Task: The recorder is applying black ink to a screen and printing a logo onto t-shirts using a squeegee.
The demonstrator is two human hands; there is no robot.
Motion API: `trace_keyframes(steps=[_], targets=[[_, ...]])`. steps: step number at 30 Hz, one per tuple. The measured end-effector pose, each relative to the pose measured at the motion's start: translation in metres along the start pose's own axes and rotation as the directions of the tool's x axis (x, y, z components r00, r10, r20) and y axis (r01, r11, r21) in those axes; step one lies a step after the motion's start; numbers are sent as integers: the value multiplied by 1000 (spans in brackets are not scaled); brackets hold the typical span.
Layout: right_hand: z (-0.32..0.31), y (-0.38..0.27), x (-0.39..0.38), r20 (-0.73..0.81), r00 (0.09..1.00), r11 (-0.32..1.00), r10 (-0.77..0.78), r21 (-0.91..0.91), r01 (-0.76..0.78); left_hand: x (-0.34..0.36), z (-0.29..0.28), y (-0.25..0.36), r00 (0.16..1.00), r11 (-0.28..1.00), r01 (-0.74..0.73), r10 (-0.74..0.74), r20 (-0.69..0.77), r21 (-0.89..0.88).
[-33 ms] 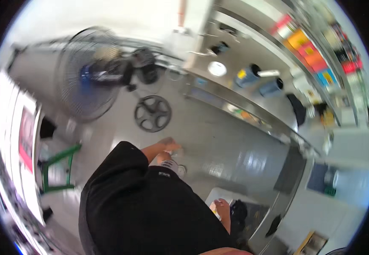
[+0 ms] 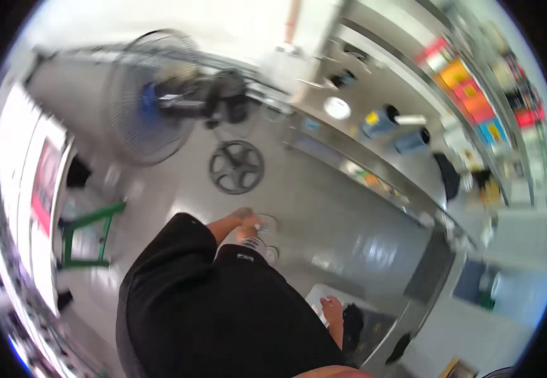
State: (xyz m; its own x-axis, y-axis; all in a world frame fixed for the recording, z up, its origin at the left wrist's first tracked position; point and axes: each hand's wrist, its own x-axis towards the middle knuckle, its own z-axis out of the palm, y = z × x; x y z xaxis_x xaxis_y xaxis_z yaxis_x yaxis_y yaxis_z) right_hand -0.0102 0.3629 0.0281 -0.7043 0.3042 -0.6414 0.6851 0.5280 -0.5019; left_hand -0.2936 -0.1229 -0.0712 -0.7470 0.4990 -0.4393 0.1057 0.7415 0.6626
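My left hand [image 2: 244,215] is blurred at the end of a forearm, above pale footwear [image 2: 270,253] and the grey floor [image 2: 324,227]; its fingers are indistinct. My right hand [image 2: 330,310] is low on the right, fingers curled at a small pale item that I cannot make out, over a pale surface [image 2: 315,295] beside a dark bundle [image 2: 352,322]. My black clothing [image 2: 223,315] fills the lower middle.
Ahead stand a pedestal fan [image 2: 154,101] and a spoked base [image 2: 236,167]. At right, a metal bench [image 2: 314,101] holds grey cylinders [image 2: 379,123] below shelves with colourful boxes [image 2: 456,72]. At left is a green stool frame [image 2: 88,220]; at lower right, a white surface [image 2: 450,321].
The view has shifted slightly, so the fan, bench and shelves appear a little farther right. Both my hands show only slight movement, the left one smeared near the same spot.
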Motion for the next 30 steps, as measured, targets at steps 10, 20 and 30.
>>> trace_keyframes(steps=[10,20,30], targets=[[43,-110,123,354,862,697,-363,-510,503,-401,134,-99,438,331,730,-898,38,-597],[268,-307,26,547,759,878,-354,-87,471,-508,222,-147,411,301,638,-911,-18,-709],[426,-369,-27,685,676,705,-272,-336,624,-679,143,-241,99,13,240,-995,11,-971]])
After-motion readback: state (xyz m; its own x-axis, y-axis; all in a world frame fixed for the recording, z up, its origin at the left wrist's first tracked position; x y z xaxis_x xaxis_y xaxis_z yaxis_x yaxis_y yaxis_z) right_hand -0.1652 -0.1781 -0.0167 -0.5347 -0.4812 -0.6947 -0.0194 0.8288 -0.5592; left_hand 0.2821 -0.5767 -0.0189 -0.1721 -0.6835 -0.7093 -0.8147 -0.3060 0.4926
